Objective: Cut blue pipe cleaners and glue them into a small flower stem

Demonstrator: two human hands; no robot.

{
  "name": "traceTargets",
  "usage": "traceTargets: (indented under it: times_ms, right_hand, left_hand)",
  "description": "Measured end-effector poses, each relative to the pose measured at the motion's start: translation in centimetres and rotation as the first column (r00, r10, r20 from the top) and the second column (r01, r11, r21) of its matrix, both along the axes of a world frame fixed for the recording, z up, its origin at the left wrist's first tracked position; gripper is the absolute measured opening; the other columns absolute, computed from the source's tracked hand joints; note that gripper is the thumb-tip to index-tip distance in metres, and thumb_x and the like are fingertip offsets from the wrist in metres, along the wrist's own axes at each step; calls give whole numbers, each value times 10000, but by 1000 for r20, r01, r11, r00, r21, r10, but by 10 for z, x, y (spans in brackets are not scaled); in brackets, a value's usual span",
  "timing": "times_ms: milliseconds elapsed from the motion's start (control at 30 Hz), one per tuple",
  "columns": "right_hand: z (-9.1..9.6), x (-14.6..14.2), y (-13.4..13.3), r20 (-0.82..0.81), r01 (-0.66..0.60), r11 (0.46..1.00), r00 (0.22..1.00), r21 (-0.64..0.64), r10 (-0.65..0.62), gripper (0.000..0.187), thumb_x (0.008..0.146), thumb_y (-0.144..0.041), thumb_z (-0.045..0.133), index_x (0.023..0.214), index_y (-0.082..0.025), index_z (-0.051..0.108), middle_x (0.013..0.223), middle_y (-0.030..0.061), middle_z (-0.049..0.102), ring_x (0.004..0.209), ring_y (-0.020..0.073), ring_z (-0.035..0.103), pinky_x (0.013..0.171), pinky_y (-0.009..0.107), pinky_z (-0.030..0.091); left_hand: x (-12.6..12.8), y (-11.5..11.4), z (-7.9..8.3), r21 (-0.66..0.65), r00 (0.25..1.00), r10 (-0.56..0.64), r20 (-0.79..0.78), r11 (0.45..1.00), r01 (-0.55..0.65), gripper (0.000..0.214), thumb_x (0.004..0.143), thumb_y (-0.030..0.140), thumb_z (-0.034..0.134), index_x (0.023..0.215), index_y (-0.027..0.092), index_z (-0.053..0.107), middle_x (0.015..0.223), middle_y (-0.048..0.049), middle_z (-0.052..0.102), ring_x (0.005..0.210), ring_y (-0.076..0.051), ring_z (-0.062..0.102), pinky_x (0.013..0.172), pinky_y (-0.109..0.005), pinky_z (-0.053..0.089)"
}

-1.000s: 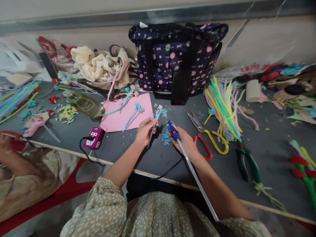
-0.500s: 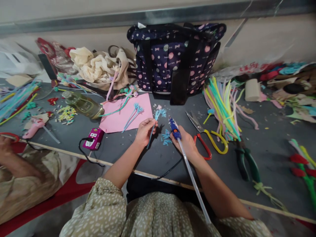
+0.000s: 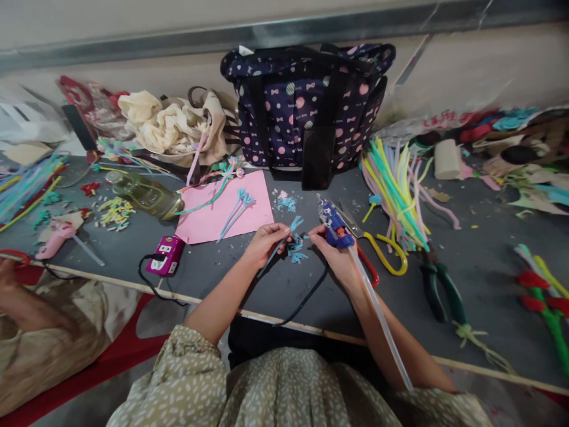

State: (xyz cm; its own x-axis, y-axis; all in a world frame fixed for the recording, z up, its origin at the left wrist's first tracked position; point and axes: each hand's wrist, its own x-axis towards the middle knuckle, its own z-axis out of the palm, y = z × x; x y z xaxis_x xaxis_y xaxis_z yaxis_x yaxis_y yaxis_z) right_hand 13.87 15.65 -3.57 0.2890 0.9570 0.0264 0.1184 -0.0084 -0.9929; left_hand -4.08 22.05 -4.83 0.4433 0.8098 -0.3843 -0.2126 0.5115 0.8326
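My left hand (image 3: 267, 244) pinches a blue pipe-cleaner stem (image 3: 269, 263), its tufted tip (image 3: 296, 223) poking out past the fingers. In my right hand (image 3: 341, 265) is a blue glue gun (image 3: 334, 224), nozzle pointing away from me, with a long clear glue stick (image 3: 383, 323) trailing out of its back. The thumb and finger of that same hand also pinch a small blue piece (image 3: 306, 237). Loose blue pieces (image 3: 297, 257) lie on the table between the hands. Two finished-looking blue tufted stems (image 3: 235, 214) rest on a pink sheet (image 3: 200, 222).
Scissors (image 3: 386, 252) and green-handled pliers (image 3: 444, 290) lie right, by a bundle of pipe cleaners (image 3: 398, 196). A patterned bag (image 3: 284, 112) with a phone (image 3: 318, 157) stands behind. Left are a bottle (image 3: 146, 194), purple power socket (image 3: 165, 255), pink glue gun (image 3: 56, 237) and another person's hand (image 3: 9, 276).
The glue gun has swung right, away from the blue stem, and my right thumb and finger now pinch a small blue piece. My left hand has turned the stem's tip rightward and lower.
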Motion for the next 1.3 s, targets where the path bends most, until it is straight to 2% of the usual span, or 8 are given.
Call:
traceTargets:
  times_ms: [133,300,600,700,1033,1300]
  right_hand:
    - [0,0,0,20,30,998,999,54,-32,146,803,-350,627,836,-209,646,850,25,662,791,159,608,781,307,505]
    - [4,-1,0,23,50,998,998,42,-51,166,800,-361,627,881,-216,622,894,31,664,829,173,622,788,319,515]
    - [8,0,1,-14,38,999,999,15,-38,178,766,-372,673,780,-203,618,776,9,655,703,148,593,725,307,515]
    - [9,-1,0,-27,60,997,998,57,-59,165,756,-353,687,761,-203,621,748,0,649,687,142,586,706,302,509]
    - [6,-1,0,-38,71,993,997,100,-67,121,770,-309,699,777,-206,634,744,-12,644,685,139,593,712,296,499]
    - [3,-1,0,-17,66,991,998,113,-64,108,768,-295,710,783,-218,636,748,-9,649,673,142,589,685,294,500]
  left_hand:
    - [0,0,0,22,999,-51,-14,998,51,307,686,383,790,710,124,627,646,-5,618,408,-42,467,392,-173,342]
    - [1,-1,2,34,996,-83,-36,996,84,308,697,386,783,708,118,630,643,-5,612,405,-42,468,389,-171,343]
    - [2,-3,4,35,987,-145,-66,988,148,324,709,395,774,702,112,617,649,-7,620,408,-31,458,397,-167,326]
    - [3,-3,6,20,985,-154,-82,987,157,348,685,411,786,699,108,614,643,-3,619,405,-29,451,396,-169,323]
    - [1,-5,6,39,962,-246,-119,967,253,350,707,426,767,705,105,628,644,-6,614,419,-29,450,408,-170,317]
    - [1,-6,9,53,958,-254,-131,964,262,356,708,434,763,704,102,634,648,-15,615,430,-32,450,415,-175,315]
